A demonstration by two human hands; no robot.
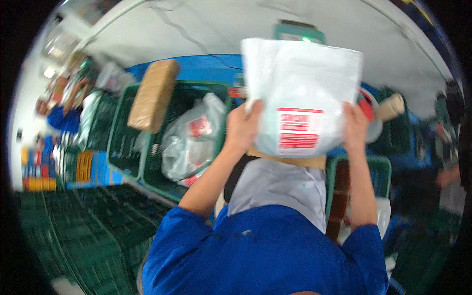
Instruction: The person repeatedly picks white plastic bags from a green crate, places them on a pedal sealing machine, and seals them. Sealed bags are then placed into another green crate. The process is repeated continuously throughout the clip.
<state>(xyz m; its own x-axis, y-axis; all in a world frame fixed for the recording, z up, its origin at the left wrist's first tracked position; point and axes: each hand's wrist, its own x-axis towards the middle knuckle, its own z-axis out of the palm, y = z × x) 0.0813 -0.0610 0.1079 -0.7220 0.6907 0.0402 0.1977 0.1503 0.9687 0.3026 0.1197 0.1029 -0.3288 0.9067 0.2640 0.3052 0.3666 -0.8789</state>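
A white plastic mailer bag with a red printed label is held up in front of me. My left hand grips its left side, thumb on the front face. On the opposite edge, my right hand pinches the bag the same way. The bag looks filled, bulging toward its lower part. Behind its top edge a green device with a small lit spot shows in part; the rest is hidden by the bag.
At left, a green crate holds wrapped plastic parcels, with a long brown taped box lying across its rim. More green crates stand lower left. Another crate is by my right arm. A co-worker in blue is far left.
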